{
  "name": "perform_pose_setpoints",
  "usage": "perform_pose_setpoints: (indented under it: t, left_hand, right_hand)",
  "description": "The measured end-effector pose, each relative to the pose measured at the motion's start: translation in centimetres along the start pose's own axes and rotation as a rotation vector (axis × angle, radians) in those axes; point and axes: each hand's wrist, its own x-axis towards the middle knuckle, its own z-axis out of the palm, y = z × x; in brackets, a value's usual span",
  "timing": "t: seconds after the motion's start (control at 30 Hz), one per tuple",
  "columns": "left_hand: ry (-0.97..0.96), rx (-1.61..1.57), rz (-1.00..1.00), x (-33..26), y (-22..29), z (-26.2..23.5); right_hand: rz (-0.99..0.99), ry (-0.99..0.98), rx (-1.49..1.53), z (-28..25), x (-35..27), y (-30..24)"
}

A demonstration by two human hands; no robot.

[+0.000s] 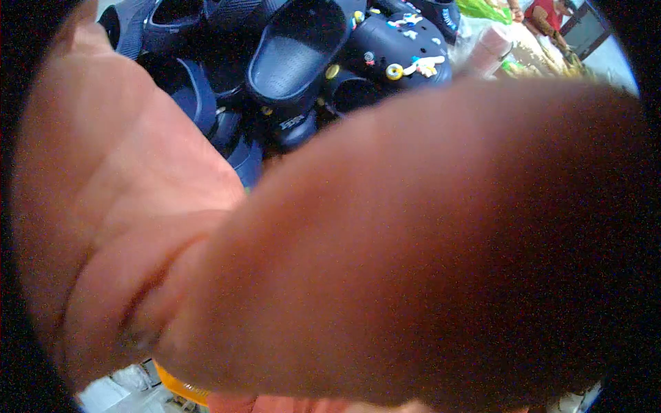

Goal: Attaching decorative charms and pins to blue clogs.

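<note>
Bare skin of my own hand or arm fills most of the view, very close and badly blurred on the right. A sharper creased part of the limb runs up the left side to the upper left edge. The wide smeared part spreads from the middle to the right rim. Which hand this is cannot be made out, and no fingers show clearly. Behind the limb lies a pile of navy foam clogs. One navy clog carries several small white, yellow and blue charms. Whether either hand touches a clog is hidden.
At the upper right are a pink wrapped roll, a bright green plastic bag and a person in red. Orange-yellow material and crumpled white plastic show at the lower left. Salmon cloth edges the bottom.
</note>
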Motion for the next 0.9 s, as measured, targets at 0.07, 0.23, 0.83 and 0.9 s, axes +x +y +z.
perform_pose_setpoints:
  t: [0.07,0.23,0.83,0.9]
  left_hand:
    - [-0.003,0.096,0.039,0.0,0.4,0.1]
    - [0.0,0.282,0.16,0.2,0.3,1.2]
    - [-0.579,0.644,-0.236,-9.8,-8.5,1.4]
    - [-0.577,0.663,-0.224,-10.0,-9.3,1.2]
  right_hand:
    - [-0.025,-0.019,-0.048,-0.5,0.6,0.0]
    - [-0.022,-0.003,0.016,-0.2,1.4,-0.3]
    - [-0.006,0.01,0.033,-0.2,0.9,0.3]
    - [-0.011,0.019,0.034,-0.3,1.0,0.0]
